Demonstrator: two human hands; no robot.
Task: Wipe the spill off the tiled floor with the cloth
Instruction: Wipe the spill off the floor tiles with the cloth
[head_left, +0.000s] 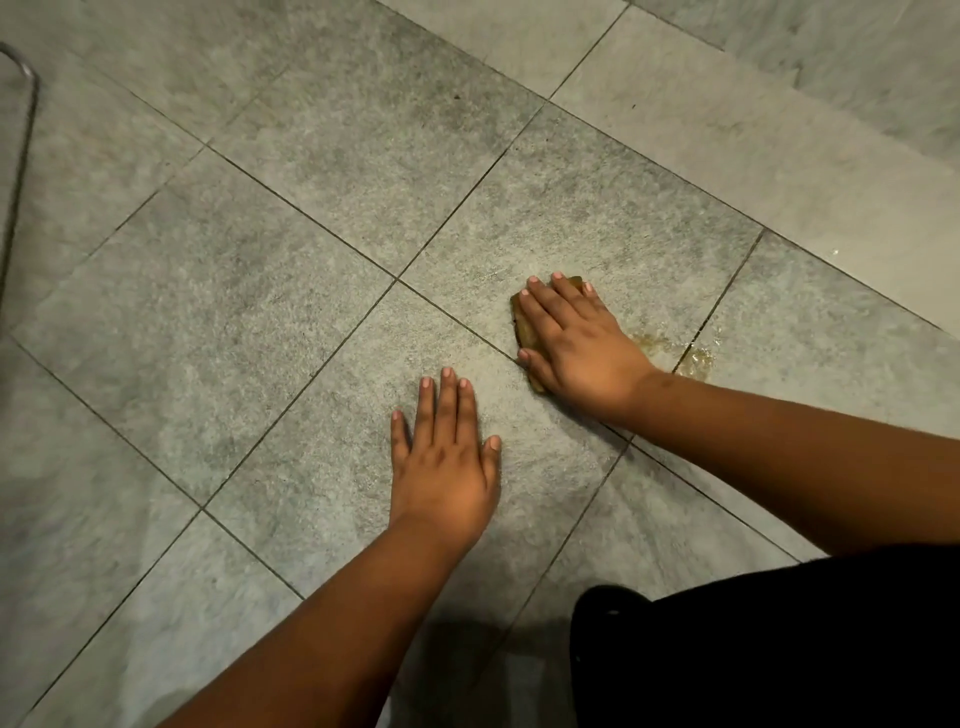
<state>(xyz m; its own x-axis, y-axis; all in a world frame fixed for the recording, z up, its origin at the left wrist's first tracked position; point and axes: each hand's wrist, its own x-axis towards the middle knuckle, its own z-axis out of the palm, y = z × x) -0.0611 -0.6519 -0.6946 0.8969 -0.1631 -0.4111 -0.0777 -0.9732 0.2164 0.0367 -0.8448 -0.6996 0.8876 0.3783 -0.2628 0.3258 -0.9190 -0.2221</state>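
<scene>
Now | step: wiping under way | cloth (525, 325) pressed flat on tiled floor (291, 291) under right hand (576, 340), fingers straight | left hand (447, 457) laid flat, holding nothing | spill (693, 358) just right of cloth | next, by judgement: cloth to be pushed over it

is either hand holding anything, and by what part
Nothing is gripped. The right hand presses flat on top of the cloth, fingers straight. The left hand lies flat on the bare floor.

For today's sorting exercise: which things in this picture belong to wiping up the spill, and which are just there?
Belongs to the job:
cloth under the right hand
brownish spill
tiled floor
left hand, flat on a tile

Just there:
metal tube at the left edge
</scene>
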